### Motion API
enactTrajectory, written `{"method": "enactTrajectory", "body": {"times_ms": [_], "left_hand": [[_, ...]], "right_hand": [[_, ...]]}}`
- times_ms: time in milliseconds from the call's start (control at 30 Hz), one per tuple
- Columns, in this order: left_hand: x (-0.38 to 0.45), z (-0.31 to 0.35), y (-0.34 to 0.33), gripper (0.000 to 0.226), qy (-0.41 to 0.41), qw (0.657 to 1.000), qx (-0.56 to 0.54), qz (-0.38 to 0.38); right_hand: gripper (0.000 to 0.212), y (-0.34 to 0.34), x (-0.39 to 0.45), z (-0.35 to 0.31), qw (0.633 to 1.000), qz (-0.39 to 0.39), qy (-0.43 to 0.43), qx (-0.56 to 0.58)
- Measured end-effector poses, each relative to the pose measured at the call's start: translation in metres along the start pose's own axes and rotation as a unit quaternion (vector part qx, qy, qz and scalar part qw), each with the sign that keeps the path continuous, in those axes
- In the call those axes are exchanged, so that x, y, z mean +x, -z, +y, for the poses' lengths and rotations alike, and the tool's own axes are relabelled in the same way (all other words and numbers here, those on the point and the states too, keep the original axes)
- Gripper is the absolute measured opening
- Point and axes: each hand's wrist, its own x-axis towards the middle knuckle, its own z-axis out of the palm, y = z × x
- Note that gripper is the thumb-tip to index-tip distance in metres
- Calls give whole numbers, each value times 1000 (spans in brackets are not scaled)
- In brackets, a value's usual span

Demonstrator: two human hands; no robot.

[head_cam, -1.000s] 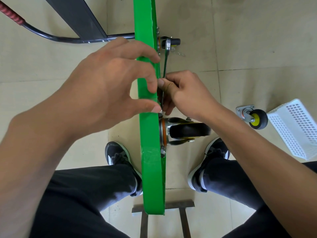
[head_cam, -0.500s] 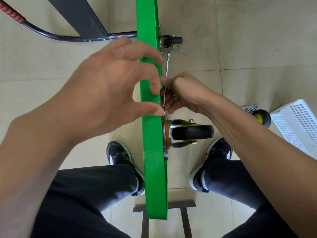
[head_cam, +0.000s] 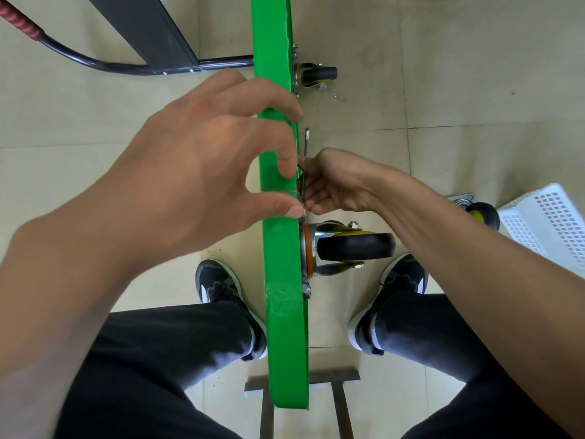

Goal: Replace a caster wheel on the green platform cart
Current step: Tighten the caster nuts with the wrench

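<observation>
Head view
Cart: the green platform cart point(head_cam: 281, 248) stands on its edge on the tiled floor point(head_cam: 443, 74), seen edge-on between the person's two shoes, its black handle bar point(head_cam: 126, 68) running off to the left.
Near caster: a caster wheel point(head_cam: 354, 247) with a black tyre and a metal fork is fixed to the right face of the cart, close to the near end.
Far caster: a second caster point(head_cam: 318, 74) sits on the same face, towards the far end.
Loose caster: another caster point(head_cam: 481, 212), yellow at the hub, lies on the floor to the right, just beside a white perforated basket point(head_cam: 550, 223).
Wrench: a thin metal wrench point(head_cam: 306, 144) stands along the right face of the cart, just above the near caster.
Left hand: the left hand point(head_cam: 205, 172) reaches over the cart's top edge, fingers curled on the edge, thumb tip pressed by the wrench's lower end.
Right hand: the right hand point(head_cam: 335, 182) grasps the wrench shank, fingers curled round it.
Stool frame: a dark metal frame point(head_cam: 342, 378) shows on the floor under the near end of the cart.
</observation>
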Motion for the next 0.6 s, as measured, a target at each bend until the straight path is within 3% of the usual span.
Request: {"method": "enactTrajectory", "body": {"times_ms": [367, 600], "left_hand": [[-3, 2, -1, 30, 10, 1000, -11, 0], [-7, 3, -2, 29, 24, 999, -22, -2]], "right_hand": [[40, 1, 1, 12, 999, 15, 42, 27], [32, 23, -15, 11, 960, 184, 211, -6]]}}
